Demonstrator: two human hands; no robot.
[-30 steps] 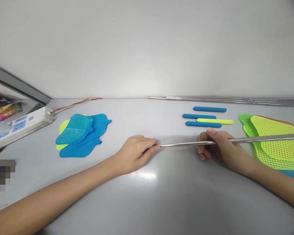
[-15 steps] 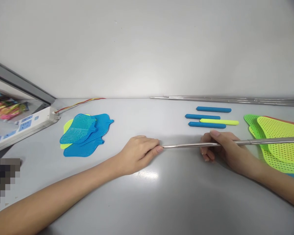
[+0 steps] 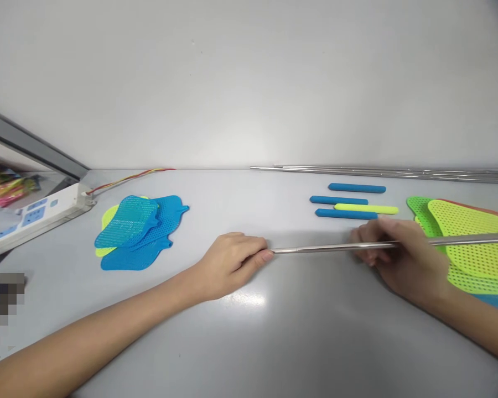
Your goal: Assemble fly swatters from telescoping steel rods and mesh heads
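Observation:
Pinched between the thumb and fingers of my left hand (image 3: 230,268) is the thin end of a silver telescopic rod (image 3: 323,248). The rod runs level to the right and leaves the view there, thicker toward that side. My right hand (image 3: 415,268), blurred by motion, is closed loosely around its middle, thumb above and curled fingers below. Behind that hand lie several foam-like handle sleeves: blue ones (image 3: 357,188) and one yellow sleeve (image 3: 367,209). Perforated fly swatter heads in yellow (image 3: 477,237) and green (image 3: 419,207) lie partly behind my right hand.
More swatter heads, mostly blue (image 3: 136,257), are piled at the left. Several thin metal rods (image 3: 357,171) lie along the wall. A white power strip (image 3: 62,207) with a coloured cable (image 3: 133,176) and bright packages (image 3: 4,185) are at the far left.
My right hand has slid to the right along the rod. My left hand keeps its pinch on the thin end. The whole view has shifted slightly.

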